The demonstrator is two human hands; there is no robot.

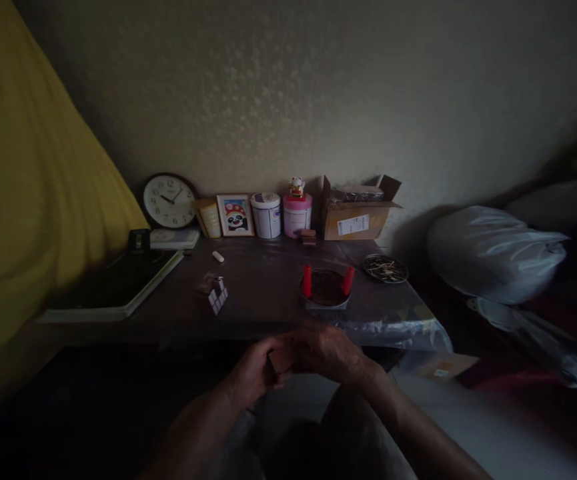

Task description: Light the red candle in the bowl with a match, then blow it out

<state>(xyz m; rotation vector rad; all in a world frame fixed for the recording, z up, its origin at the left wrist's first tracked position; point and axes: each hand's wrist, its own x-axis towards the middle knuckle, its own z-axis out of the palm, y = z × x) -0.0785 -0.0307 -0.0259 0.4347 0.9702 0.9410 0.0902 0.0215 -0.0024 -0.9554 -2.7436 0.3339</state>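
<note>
block is gripped between our left hand and right hand near the table; tbh we'd pinch lightly, thumbs steady

Held between the left hand and the right hand, a small brown box-like piece with smooth, matt faces, too dim to tell card from wood. Just beyond the hands, glossy, creased clear plastic sheeting over the dark table. Ahead to their right, smooth red plastic-looking upright cylinders by a round dish with a shiny metallic rim; farther right, pale wooden-looking sticks in a shallow round dish, similarly bright-rimmed. Behind these, matt brown cardboard in the open-topped box. Well to the right, a glossy, crinkled whitish plastic bag; well to the left, matt yellow cloth in folds.
</note>
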